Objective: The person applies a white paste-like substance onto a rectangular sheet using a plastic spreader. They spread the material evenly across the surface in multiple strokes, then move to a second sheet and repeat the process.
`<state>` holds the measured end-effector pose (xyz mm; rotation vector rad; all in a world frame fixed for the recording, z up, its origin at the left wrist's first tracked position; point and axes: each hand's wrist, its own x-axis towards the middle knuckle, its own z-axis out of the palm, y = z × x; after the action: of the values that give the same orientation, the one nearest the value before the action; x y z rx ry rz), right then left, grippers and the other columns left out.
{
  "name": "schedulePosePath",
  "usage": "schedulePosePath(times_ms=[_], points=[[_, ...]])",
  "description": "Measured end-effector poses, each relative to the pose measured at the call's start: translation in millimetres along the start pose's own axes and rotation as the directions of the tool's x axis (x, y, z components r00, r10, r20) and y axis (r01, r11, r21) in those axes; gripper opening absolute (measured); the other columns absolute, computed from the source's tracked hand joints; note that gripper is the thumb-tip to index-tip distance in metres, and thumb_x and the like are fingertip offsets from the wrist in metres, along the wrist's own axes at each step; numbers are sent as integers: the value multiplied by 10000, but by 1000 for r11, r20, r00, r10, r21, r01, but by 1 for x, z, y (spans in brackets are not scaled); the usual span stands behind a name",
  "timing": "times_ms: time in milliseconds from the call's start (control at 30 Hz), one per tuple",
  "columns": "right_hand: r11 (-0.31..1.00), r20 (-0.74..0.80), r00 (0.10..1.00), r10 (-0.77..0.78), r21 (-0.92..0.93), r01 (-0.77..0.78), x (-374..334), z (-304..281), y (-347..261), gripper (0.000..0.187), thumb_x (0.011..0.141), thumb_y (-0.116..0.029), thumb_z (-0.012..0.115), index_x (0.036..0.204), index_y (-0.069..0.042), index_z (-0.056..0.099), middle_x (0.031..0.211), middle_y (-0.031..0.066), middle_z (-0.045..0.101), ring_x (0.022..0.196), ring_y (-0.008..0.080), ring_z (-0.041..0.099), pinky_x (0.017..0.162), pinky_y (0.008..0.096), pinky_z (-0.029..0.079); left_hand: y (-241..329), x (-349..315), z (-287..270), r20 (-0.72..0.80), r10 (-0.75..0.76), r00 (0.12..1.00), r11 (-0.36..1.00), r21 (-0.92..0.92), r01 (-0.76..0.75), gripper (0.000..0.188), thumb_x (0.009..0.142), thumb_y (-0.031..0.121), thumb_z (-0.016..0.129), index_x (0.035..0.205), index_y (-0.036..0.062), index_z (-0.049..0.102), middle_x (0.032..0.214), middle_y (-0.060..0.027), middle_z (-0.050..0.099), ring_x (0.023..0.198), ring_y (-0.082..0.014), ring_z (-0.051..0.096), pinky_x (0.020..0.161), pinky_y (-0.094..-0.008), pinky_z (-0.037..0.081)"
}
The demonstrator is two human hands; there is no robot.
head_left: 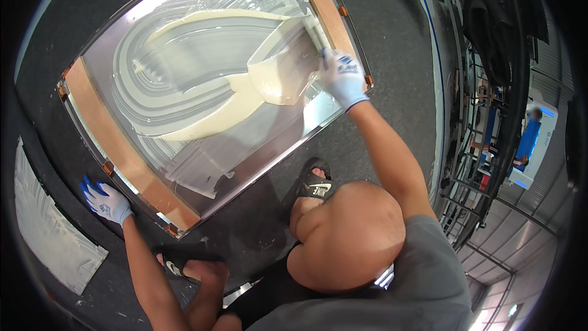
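My right hand [344, 78], in a white and blue glove, is closed on a long, narrow scraper [316, 32]. The scraper's blade rests on the panel [245, 158] near its right side. Cream-coloured paste [214, 119] lies over the panel in curved streaks, with a thicker pool [274, 76] left of the scraper. Part of the scraper's handle is hidden by my fingers. My left hand [108, 201], gloved too, is set down on the dark floor just outside the panel's lower left edge. Its fingers are spread and hold nothing.
Brown strips [131, 147] run along two sides of the panel, and orange-brown clips [173, 230] sit on its frame. A paste-smeared board [49, 220] lies at the far left. My sandalled foot [313, 184] is near the panel's front edge. Metal racks [474, 129] stand at the right.
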<state>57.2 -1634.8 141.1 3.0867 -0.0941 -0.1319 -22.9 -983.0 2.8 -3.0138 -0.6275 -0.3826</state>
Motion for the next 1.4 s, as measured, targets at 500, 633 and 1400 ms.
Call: schedulePosePath(times_ms=[500,633,1400], points=[[1000,-73,997,-14,-26,12,84,-12,-5,181,968,-185,611,870,-51,684,830,211,716,771,397,719,714,511,563,2,-4,0,-5,-7,1000,1000,-14,7,525,1053,335,482,1556,195,530,1626,-98,488,1452,-328,479,1224,-489,329],[991,57,998,-38,128,30,55,0,-55,129,964,-171,631,913,-53,641,825,196,676,755,407,679,688,537,532,4,-4,-1,-1,-8,1000,1000,-19,8,524,1050,326,484,1554,192,532,1633,-101,480,1458,-324,475,1228,-487,324],[853,-109,894,-435,269,448,104,-30,-111,124,961,-185,668,975,-73,720,755,169,682,706,405,688,665,483,551,14,-3,-12,-1,8,1000,997,-72,-8,534,1022,240,516,1547,144,533,1626,-131,486,1464,-348,466,1219,-505,320]])
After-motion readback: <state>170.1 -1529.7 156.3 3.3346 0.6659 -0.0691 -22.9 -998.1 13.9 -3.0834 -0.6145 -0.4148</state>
